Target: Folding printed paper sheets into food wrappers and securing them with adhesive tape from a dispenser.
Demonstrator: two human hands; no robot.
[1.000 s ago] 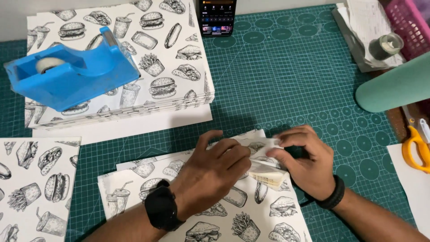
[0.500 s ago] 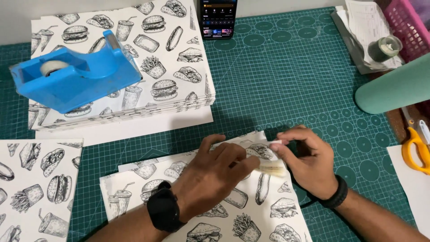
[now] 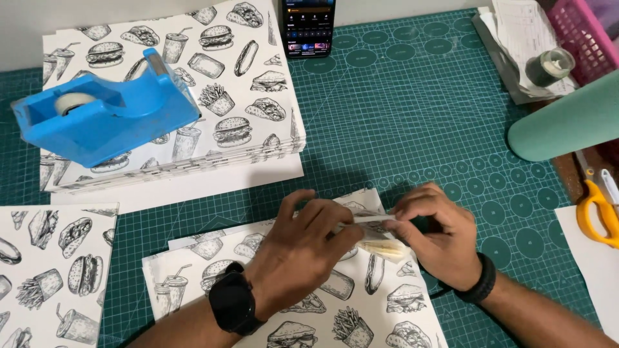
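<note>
My left hand (image 3: 303, 248) and my right hand (image 3: 438, 235) meet over a sheet of food-printed paper (image 3: 303, 322) lying on the green cutting mat (image 3: 412, 122). Between the fingertips of both hands stretches a thin strip of clear tape (image 3: 371, 220). Just under it a small pale, partly see-through packet (image 3: 387, 248) rests against my right fingers on the paper. My left wrist wears a black watch and my right wrist a black band.
A blue tape dispenser (image 3: 106, 119) sits on a stack of printed sheets (image 3: 251, 103) at the back left. Another printed sheet (image 3: 51, 270) lies at the left. A phone (image 3: 308, 26), a tape roll (image 3: 550, 66), a teal roll (image 3: 567, 122) and yellow scissors (image 3: 596, 212) are nearby.
Both hands have stayed over the paper while their fingers shifted; the tape strip and the pale packet show more clearly between them now.
</note>
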